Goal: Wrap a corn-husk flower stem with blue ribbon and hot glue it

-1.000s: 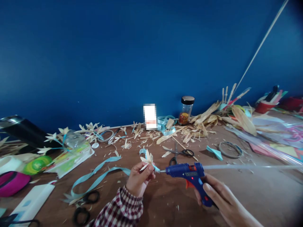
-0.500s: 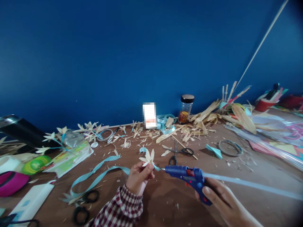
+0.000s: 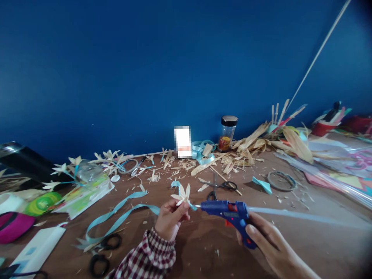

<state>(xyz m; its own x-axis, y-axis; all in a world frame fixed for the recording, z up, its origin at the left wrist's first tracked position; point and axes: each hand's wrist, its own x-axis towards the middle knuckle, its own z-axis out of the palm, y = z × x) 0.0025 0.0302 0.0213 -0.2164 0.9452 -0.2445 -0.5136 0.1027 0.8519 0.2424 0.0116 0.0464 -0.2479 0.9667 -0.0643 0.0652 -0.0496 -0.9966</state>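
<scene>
Between the thumb and fingers of my left hand point(image 3: 172, 217) is a pale, petalled husk flower point(image 3: 183, 194). Light-blue ribbon point(image 3: 192, 206) shows at the base of that flower. My right hand point(image 3: 266, 236) grips a blue hot glue gun point(image 3: 228, 213) by its handle, a red light glowing on its side. The gun's nozzle point(image 3: 198, 206) points left and meets or nearly meets the ribbon; I cannot tell which. A long translucent glue stick point(image 3: 290, 215) sticks out of the gun's back. A loop of blue ribbon point(image 3: 116, 223) lies left of my left hand.
Dark-handled scissors point(image 3: 222, 186) lie beyond the glue gun. Another pair of scissors point(image 3: 100, 263) rests at the lower left. A lidded jar point(image 3: 228, 133) stands by the wall among dry husks point(image 3: 255, 141). Finished-looking flowers point(image 3: 109, 157) lie at the back left. A wire ring point(image 3: 281, 181) is at right.
The glue gun has shifted slightly left and up, bringing its nozzle closer to the ribbon at the flower's base. My left hand has stayed nearly still.
</scene>
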